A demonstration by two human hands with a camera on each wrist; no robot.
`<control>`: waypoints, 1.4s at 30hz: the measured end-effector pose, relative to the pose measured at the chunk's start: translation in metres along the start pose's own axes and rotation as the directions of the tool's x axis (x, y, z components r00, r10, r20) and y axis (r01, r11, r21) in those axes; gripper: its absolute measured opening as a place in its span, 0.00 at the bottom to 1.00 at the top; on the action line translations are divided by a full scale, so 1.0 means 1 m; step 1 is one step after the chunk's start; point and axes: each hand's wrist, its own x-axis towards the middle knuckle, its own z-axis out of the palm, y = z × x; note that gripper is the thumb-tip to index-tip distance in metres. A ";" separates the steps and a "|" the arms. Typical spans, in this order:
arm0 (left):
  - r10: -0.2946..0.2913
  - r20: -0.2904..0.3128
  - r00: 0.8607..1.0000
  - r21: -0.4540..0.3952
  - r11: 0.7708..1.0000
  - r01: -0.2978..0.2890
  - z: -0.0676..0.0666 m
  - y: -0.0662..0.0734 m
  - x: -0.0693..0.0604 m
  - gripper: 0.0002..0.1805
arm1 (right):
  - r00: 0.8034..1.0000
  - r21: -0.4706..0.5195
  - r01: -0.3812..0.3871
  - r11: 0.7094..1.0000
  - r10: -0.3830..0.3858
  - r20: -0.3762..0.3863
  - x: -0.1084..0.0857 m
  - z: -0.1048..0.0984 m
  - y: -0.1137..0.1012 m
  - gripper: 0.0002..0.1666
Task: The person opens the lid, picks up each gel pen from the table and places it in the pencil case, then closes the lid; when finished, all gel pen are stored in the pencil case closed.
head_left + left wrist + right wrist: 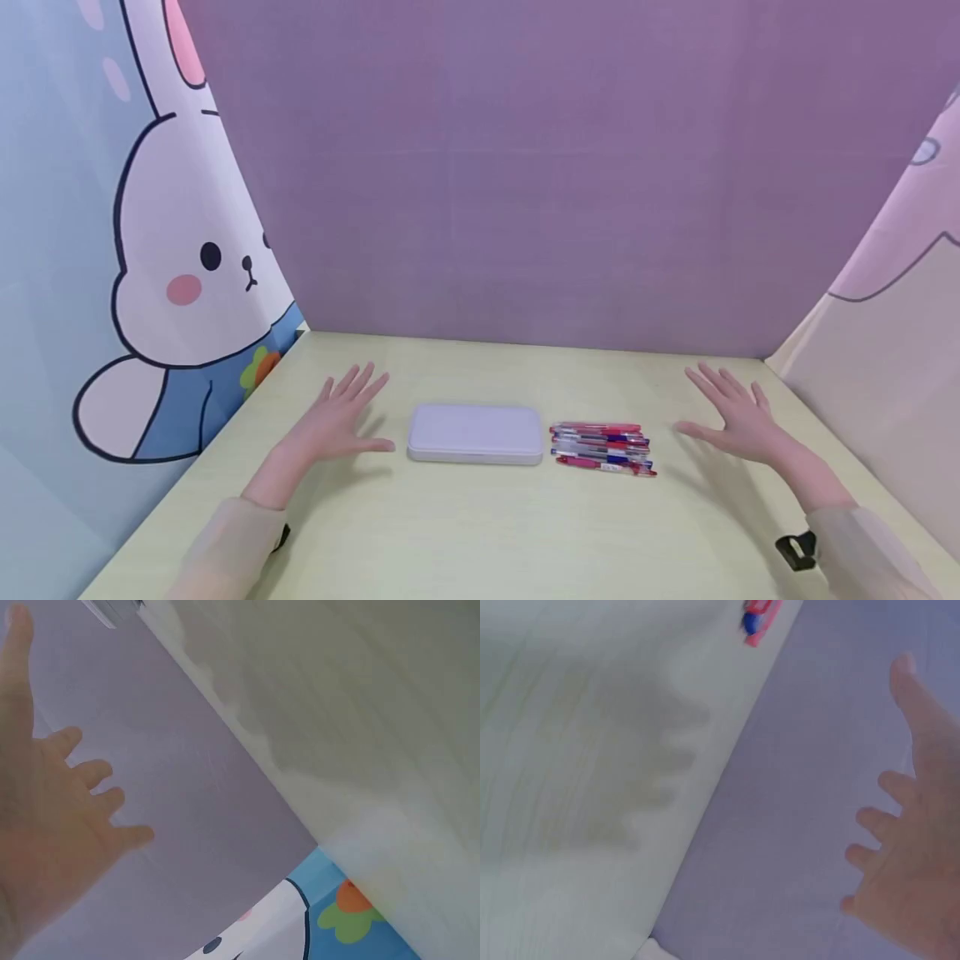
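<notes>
A pale lavender case, lid down, lies flat near the middle of the table. Just right of it is a row of several pens in red, blue and clear plastic, laid side by side. My left hand hovers left of the case with fingers spread, touching nothing. On the other side, my right hand is held above the table right of the pens, its fingers also spread and holding nothing. A few pen ends show at the top of the right wrist view.
The pale wood-look table meets a purple backdrop at its far edge. A cloth with a cartoon rabbit hangs at the left, and a pink and white cloth at the right.
</notes>
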 end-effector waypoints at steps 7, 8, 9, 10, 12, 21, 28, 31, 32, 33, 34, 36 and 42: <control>-0.009 0.064 0.998 -0.119 0.993 0.017 0.000 0.006 0.007 0.54 | 0.996 0.083 0.082 0.993 -0.080 -0.027 0.017 -0.001 -0.017 0.47; -0.012 0.077 0.997 -0.139 0.990 0.023 0.000 0.007 0.008 0.53 | 0.996 0.093 0.085 0.992 -0.083 -0.029 0.019 0.000 -0.020 0.46; -0.015 0.092 0.996 -0.158 0.987 0.030 0.001 0.007 0.009 0.53 | 0.996 0.107 0.085 0.991 -0.083 -0.028 0.022 0.001 -0.023 0.46; -0.020 0.105 0.994 -0.180 0.983 0.038 0.002 0.008 0.010 0.52 | 0.997 0.122 0.081 0.989 -0.079 -0.021 0.024 0.001 -0.026 0.46; -0.017 0.126 0.992 -0.216 0.975 0.044 0.004 0.008 0.013 0.51 | 0.997 0.150 0.076 0.986 -0.075 -0.011 0.028 0.004 -0.033 0.46; 0.008 0.157 0.988 -0.316 0.948 0.043 0.013 0.012 0.024 0.47 | 0.992 0.221 0.128 0.967 -0.127 -0.017 0.044 0.015 -0.063 0.40; -0.021 0.194 0.981 -0.397 0.913 0.098 0.017 0.015 0.029 0.41 | 0.987 0.268 0.151 0.951 -0.159 0.005 0.055 0.026 -0.087 0.40; -0.012 0.202 0.979 -0.422 0.901 0.098 0.019 0.016 0.032 0.39 | 0.982 0.282 0.179 0.942 -0.190 0.010 0.062 0.032 -0.096 0.40; -0.005 0.204 0.979 -0.429 0.898 0.094 0.020 0.016 0.033 0.38 | 0.980 0.283 0.189 0.941 -0.200 0.011 0.064 0.034 -0.098 0.40; 0.003 0.206 0.978 -0.436 0.895 0.089 0.020 0.017 0.033 0.38 | 0.978 0.285 0.196 0.938 -0.209 0.014 0.066 0.036 -0.101 0.40; 0.008 0.210 0.978 -0.445 0.891 0.088 0.021 0.018 0.034 0.38 | 0.976 0.288 0.203 0.936 -0.217 0.016 0.068 0.038 -0.104 0.40; 0.018 0.217 0.976 -0.457 0.885 0.085 0.021 0.021 0.036 0.39 | 0.973 0.293 0.215 0.932 -0.230 0.016 0.072 0.042 -0.109 0.40; 0.038 0.219 0.975 -0.451 0.890 0.067 0.022 0.026 0.043 0.39 | 0.964 0.306 0.248 0.919 -0.266 0.018 0.082 0.052 -0.123 0.37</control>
